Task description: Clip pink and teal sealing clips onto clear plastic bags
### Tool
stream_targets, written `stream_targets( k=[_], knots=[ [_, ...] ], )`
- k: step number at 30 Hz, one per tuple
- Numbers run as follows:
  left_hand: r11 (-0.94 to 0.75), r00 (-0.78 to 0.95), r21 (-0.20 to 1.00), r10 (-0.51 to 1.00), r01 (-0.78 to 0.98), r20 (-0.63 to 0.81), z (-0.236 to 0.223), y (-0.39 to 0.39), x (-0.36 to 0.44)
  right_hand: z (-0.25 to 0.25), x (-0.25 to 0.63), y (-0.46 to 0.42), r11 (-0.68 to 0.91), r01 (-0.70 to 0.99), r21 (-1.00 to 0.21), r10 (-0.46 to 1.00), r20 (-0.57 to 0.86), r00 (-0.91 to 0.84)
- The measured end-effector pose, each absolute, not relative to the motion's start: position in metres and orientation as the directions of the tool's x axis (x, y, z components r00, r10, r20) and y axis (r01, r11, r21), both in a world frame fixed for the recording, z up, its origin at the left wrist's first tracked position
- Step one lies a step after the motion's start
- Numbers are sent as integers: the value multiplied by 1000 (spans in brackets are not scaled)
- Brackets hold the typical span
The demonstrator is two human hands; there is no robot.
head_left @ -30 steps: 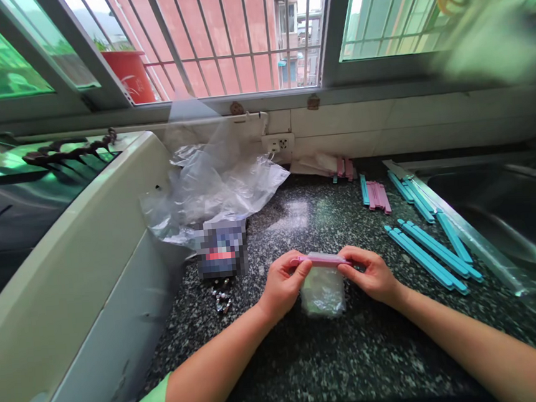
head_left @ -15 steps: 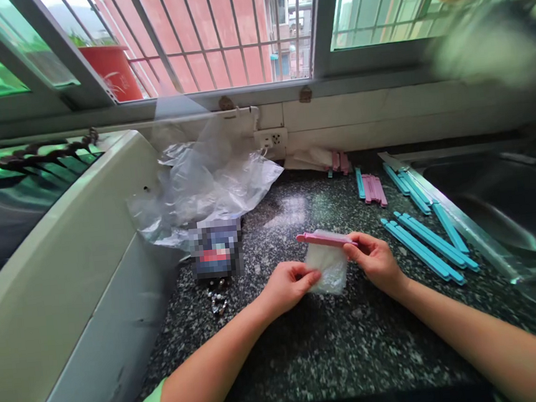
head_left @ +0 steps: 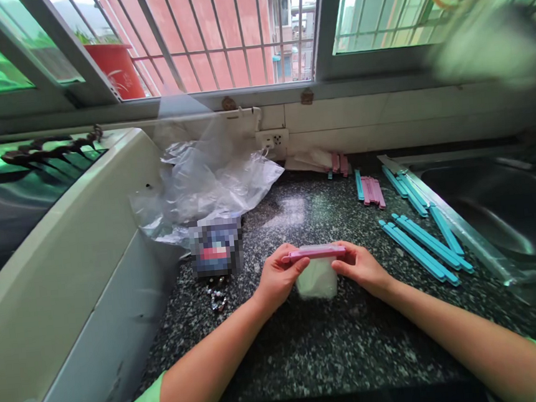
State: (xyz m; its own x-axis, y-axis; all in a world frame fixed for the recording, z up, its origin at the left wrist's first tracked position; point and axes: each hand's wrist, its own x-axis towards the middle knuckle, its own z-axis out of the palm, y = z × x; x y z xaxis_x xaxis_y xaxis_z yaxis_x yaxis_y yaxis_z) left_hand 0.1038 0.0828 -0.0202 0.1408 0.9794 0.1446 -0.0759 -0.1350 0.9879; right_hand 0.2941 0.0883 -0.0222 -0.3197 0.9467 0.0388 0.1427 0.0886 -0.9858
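Observation:
A pink bag clip [head_left: 317, 253] lies across the top of a small clear plastic bag [head_left: 317, 279], held level above the counter. My left hand [head_left: 280, 276] pinches the clip's left end between thumb and fingers. At the other end, my right hand [head_left: 359, 267] grips the clip the same way. The bag hangs below the clip between both hands, and a narrow strip of it shows above. Whatever the bag contains, if anything, cannot be made out.
Long blue bag clips [head_left: 418, 253] lie right of my hands, beside a steel sink [head_left: 507, 205]. Shorter pink clips [head_left: 372, 192] sit farther back. A crumpled plastic bag [head_left: 219, 183], a blurred-out dark item [head_left: 216, 249] and small shiny bits [head_left: 217, 296] are at left.
My left hand has moved up from the bag's side to the clip's left end. The clip has gone from tilted to level, and the bag has shifted slightly left.

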Motion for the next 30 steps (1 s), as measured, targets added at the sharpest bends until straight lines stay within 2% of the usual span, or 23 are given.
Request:
stream_targets(
  k=[5,9,11,13,17,21,25,30],
  knots=[
    [-198,78,977,976,-75,203,-20,82,104,-28,292,87,133,265,-955,943,40,-329],
    [-184,41,973,981,-139,191,-22,85,103,-31,294,87,302,357,-884,936,205,-285],
    [-160,14,974,986,-162,164,-23,86,103,-32,296,89,420,440,-794,907,361,-215],
    [-127,1,978,992,-165,129,-24,87,103,-32,298,91,539,532,-653,829,524,-197],
    [-63,21,987,998,-148,67,-29,89,103,-33,298,94,676,640,-365,662,683,-309],
    [-8,46,989,999,-148,15,-36,91,103,-36,296,97,682,691,-239,614,701,-364],
    [-4,45,998,999,-61,7,-42,96,105,-42,296,104,637,730,-249,651,681,-335],
    [-106,23,990,994,95,105,-46,122,111,-42,299,128,538,807,-244,719,633,-288]
  ],
)
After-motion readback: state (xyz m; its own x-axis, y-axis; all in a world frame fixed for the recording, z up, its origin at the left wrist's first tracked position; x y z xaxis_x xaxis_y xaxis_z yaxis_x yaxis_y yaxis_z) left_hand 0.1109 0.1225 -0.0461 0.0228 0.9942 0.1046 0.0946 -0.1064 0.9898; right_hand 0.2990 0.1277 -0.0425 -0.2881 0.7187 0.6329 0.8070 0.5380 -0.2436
